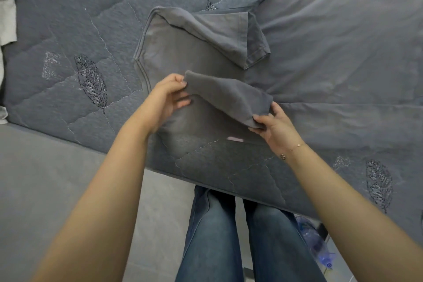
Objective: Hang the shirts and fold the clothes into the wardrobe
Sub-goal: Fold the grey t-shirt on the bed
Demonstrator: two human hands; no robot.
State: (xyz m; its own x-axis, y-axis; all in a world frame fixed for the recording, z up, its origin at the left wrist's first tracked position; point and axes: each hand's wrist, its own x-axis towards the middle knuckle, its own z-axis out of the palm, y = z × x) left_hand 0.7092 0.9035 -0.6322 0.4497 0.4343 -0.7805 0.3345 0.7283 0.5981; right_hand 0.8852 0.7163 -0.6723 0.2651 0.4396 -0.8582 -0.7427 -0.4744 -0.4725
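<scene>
shirt [297, 57] flat on bed [68, 36] for folding | left hand [168, 96], right hand [275, 125] pinch near sleeve [229, 96] ends, lifting it to fold inward like far sleeve [229, 32]

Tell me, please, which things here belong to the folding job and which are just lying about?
In the job:
grey T-shirt, spread on the bed
near sleeve, pinched by left hand and right hand

Lying about:
quilted bedspread
pale cloth at the left edge
blue plastic on the floor

Both arms fwd, left hand [168, 96] fingers pinching, right hand [273, 125] fingers pinching, palms facing
</scene>
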